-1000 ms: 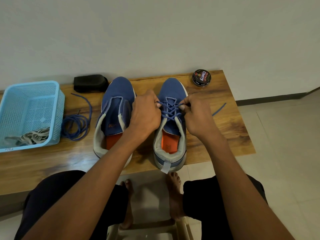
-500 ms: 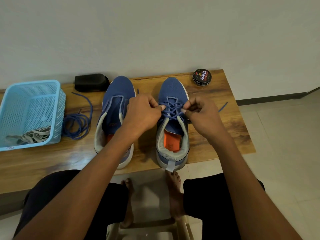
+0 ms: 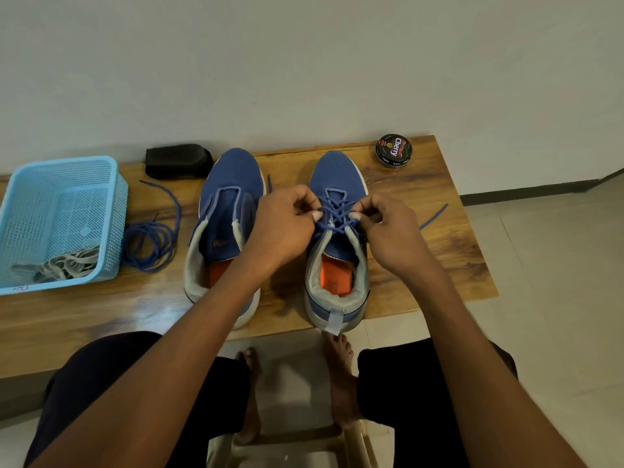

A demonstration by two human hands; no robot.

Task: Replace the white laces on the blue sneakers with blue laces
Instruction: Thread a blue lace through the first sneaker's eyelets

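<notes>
On bench [image 3: 439, 251], "Cherry" polish tin [image 3: 393, 151], both hands pinching blue lace [image 3: 332, 216] w/ sneaker [image 3: 337, 177].

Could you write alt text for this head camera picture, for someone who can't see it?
Left hand and right hand pinch a blue lace threaded on one blue sneaker; the laceless blue sneaker stands beside it.

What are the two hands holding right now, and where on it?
Both pinch the blue lace threaded in the right-side sneaker: left hand at the left eyelets, right hand at the right eyelets, about mid-lacing.
</notes>
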